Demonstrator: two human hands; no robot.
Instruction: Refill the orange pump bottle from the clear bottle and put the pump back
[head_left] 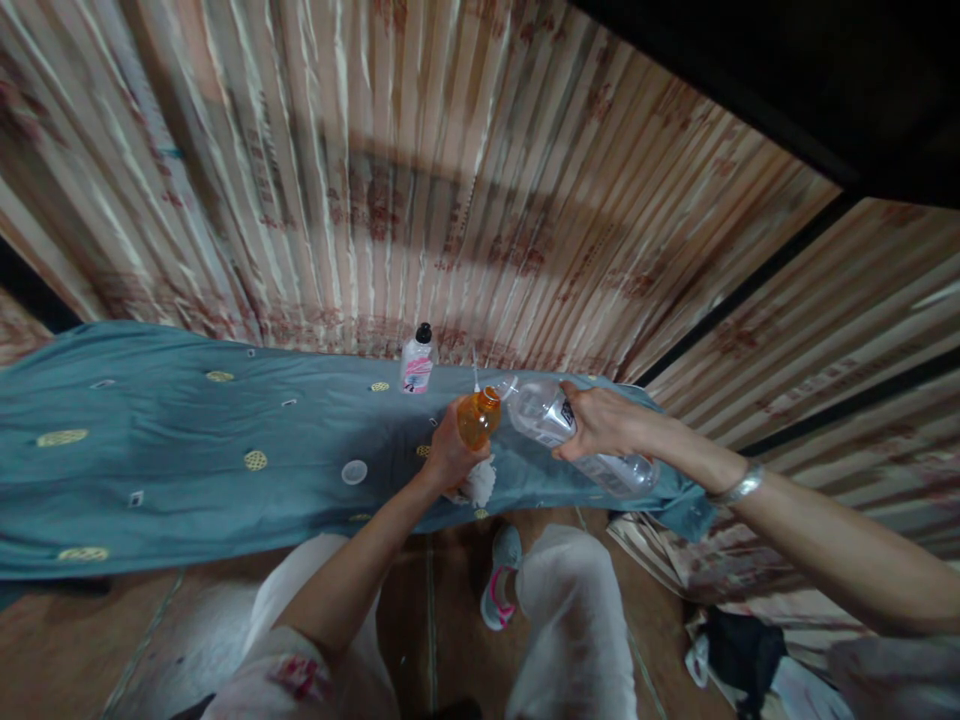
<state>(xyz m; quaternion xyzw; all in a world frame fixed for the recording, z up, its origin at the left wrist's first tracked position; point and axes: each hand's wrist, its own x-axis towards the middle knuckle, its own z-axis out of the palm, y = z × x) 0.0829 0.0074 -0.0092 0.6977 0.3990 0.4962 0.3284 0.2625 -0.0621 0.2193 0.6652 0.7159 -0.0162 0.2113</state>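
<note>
My left hand grips a small orange bottle together with a white cloth that hangs below the fist. My right hand holds a large clear plastic bottle tipped on its side, its mouth pointing left toward the top of the orange bottle. The two bottle mouths almost meet above a table draped in a blue-grey cloth. A small round white cap lies on the cloth left of my left hand.
A small white bottle with a black cap and pink label stands at the table's far edge, against striped curtains. My knees and a grey-pink shoe show below the table. Dark and white items lie on the floor at right.
</note>
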